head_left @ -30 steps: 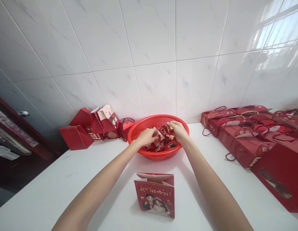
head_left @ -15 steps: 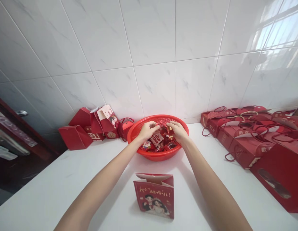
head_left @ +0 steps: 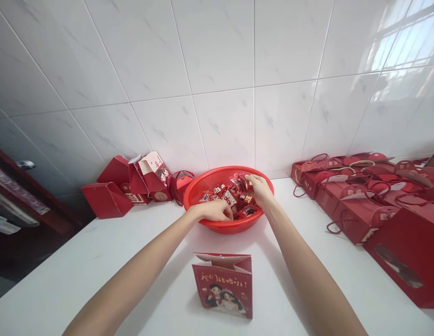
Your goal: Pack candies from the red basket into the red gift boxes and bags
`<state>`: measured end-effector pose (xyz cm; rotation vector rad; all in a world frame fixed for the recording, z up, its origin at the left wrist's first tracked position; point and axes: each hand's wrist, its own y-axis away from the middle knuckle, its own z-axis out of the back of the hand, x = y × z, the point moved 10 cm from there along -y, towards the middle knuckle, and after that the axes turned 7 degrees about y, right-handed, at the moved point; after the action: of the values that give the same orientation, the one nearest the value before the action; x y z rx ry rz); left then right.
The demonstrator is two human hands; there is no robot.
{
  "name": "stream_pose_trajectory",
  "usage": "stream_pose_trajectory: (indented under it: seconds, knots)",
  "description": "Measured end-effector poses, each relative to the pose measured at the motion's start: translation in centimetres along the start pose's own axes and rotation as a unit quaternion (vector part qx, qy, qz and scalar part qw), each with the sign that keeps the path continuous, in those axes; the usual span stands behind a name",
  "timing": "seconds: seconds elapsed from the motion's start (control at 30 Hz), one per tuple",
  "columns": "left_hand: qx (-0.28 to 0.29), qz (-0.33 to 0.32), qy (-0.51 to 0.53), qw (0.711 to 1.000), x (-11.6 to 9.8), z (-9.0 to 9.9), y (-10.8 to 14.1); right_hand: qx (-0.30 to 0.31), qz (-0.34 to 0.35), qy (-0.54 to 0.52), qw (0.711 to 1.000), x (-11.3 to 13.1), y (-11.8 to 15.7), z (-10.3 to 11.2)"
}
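Observation:
A red plastic basket point(head_left: 229, 227) holds a pile of shiny wrapped candies point(head_left: 228, 198), mostly red. My left hand point(head_left: 217, 211) reaches over the basket's near left side, its fingers curled down among the candies; whatever is between the fingertips is hidden. On the right, my right hand point(head_left: 259, 189) is closed on red-wrapped candy point(head_left: 241, 182) near the back of the pile; I cannot tell how many pieces. Between my forearms a red gift box point(head_left: 224, 287) stands upright with its top open, a cartoon couple printed on its front.
Folded red boxes point(head_left: 114, 198) stand against the wall at the left, with a small red bag point(head_left: 181, 185) beside the basket. Rows of closed red gift boxes point(head_left: 353, 205) with cord handles fill the right side. A tiled wall point(head_left: 224, 126) bounds the white table point(head_left: 147, 233) behind.
My left hand has dropped away from my right hand, down into the near side of the pile. The right hand stays at the back right with red-wrapped candy.

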<state>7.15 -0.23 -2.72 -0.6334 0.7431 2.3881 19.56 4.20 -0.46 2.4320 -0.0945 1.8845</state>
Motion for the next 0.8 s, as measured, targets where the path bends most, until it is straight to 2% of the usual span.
stream_pose_trajectory:
  seconds: [0.17, 0.3, 0.4, 0.53, 0.63, 0.73, 0.8]
  knots:
    - [0.029, 0.073, -0.121, 0.99, 0.4, -0.6, -1.1, -0.001, -0.005, 0.003, 1.0, 0.1, 0.3, -0.1]
    - [0.006, 0.124, -0.222, 0.967, 0.7, -0.2, -2.1, -0.005, -0.006, 0.004, 1.0, 0.1, 0.3, -0.1]
    - [-0.009, 0.14, -0.24, 0.961, 1.2, 0.3, -2.3, -0.003, -0.004, 0.003, 1.0, 0.0, 0.2, -0.1]
    - [-0.034, 0.11, -0.161, 0.98, 2.1, 1.6, -2.1, 0.0, -0.001, 0.002, 1.0, 0.0, 0.1, -0.2]
    - [-0.096, 0.058, -0.068, 0.991, 2.5, 3.3, -1.9, -0.001, 0.003, -0.001, 1.0, 0.0, 0.1, -0.2]
    - [-0.165, -0.008, 0.024, 0.986, 2.6, 4.9, -1.5, -0.001, 0.006, -0.001, 1.0, 0.1, 0.3, -0.2]
    - [-0.196, -0.018, 0.07, 0.978, 3.1, 5.5, -1.3, 0.0, 0.007, 0.0, 1.0, 0.2, 0.3, -0.2]
